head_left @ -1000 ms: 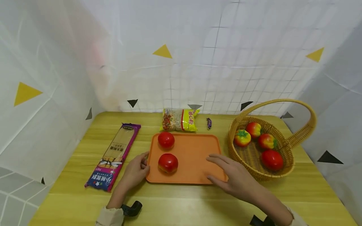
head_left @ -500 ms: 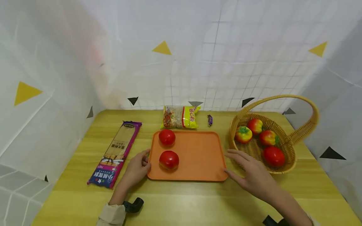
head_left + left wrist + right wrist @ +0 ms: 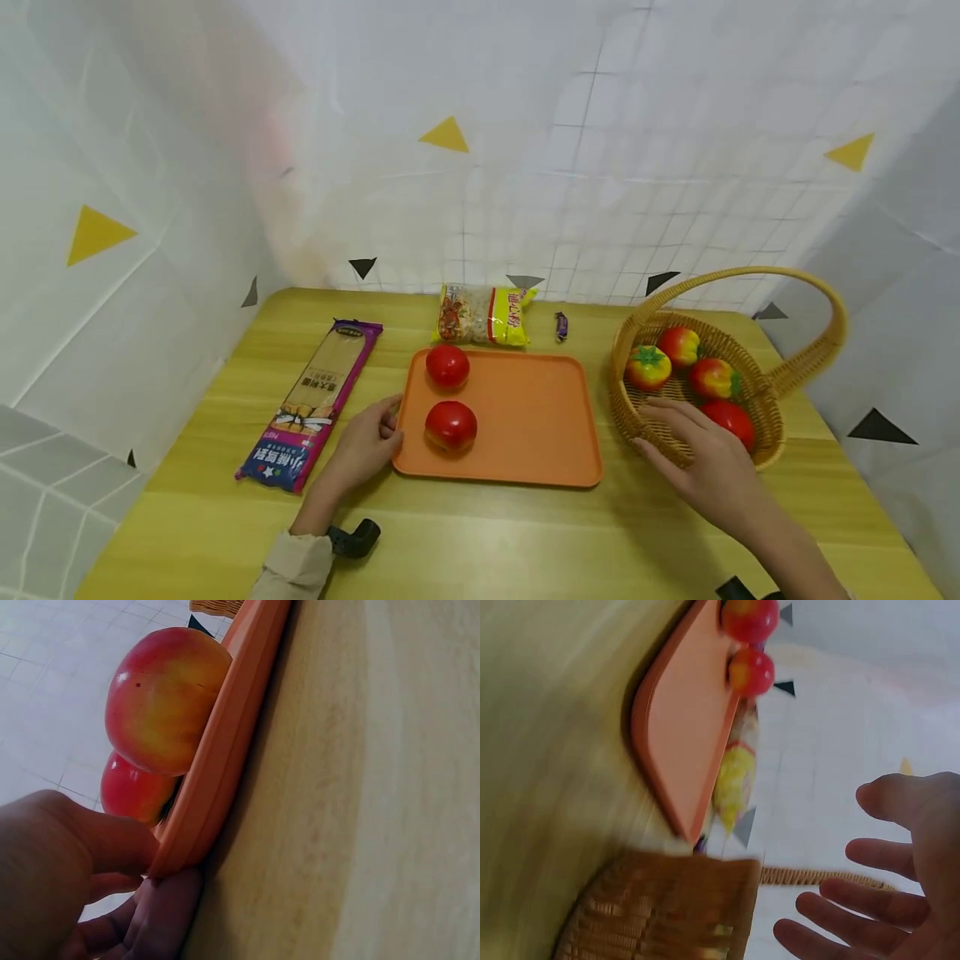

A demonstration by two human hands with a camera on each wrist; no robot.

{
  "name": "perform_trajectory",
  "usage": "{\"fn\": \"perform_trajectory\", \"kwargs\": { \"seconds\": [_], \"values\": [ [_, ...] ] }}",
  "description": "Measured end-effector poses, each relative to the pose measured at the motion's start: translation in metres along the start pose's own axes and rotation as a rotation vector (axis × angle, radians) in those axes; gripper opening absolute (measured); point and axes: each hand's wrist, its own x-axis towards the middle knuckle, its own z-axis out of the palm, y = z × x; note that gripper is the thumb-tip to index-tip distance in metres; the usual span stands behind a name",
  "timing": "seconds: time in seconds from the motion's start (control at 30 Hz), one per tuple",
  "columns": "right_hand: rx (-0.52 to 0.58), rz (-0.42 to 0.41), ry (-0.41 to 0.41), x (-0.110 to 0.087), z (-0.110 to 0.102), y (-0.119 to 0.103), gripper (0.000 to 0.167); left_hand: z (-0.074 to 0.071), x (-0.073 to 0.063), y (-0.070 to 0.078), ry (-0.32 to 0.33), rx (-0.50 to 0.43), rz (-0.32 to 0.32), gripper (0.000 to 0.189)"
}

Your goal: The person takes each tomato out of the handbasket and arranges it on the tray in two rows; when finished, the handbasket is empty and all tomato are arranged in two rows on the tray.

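Observation:
In the head view my left hand (image 3: 367, 446) pinches the left rim of an orange tray (image 3: 536, 421). The left wrist view has the thumb on top of that rim and fingers beneath it. Two round red fruits with yellowish sides, a nearer one (image 3: 451, 426) and a farther one (image 3: 447, 367), lie on the tray's left half. My right hand (image 3: 712, 467) hovers over the near left rim of a wicker basket (image 3: 621, 400), its fingers extended and holding nothing. Inside the basket sit several red-and-yellow fruits, among them one with a green leafy top (image 3: 648, 367); the hand partly covers the nearest red one (image 3: 731, 421).
A long pasta packet (image 3: 311, 404) lies left of the tray. Behind the tray are a yellow-and-clear food bag (image 3: 483, 315) and a small purple wrapped sweet (image 3: 561, 327). The basket's tall handle (image 3: 750, 272) arches over its far side. White sheeting (image 3: 525, 200) surrounds the wooden table (image 3: 480, 533).
My right hand has moved right, from over the tray's right side to over the basket's near rim. The left hand keeps its hold on the tray, and the fruits stay put.

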Motion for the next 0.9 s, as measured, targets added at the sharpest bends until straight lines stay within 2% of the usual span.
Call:
{"fn": "perform_trajectory", "kwargs": {
  "seconds": [0.5,0.77,0.9],
  "values": [
    [-0.098,0.119,-0.025,-0.008,-0.008,0.039,0.048,0.002,0.003,0.000,0.003,0.001,0.008,0.057],
    [-0.098,0.241,-0.134,-0.014,-0.017,0.055,0.052,0.002,0.003,-0.001,-0.005,0.005,0.004,0.057],
    [-0.104,0.274,-0.157,-0.015,-0.023,0.060,0.057,0.000,0.003,0.000,-0.011,-0.005,-0.007,0.058]
  ]
}}
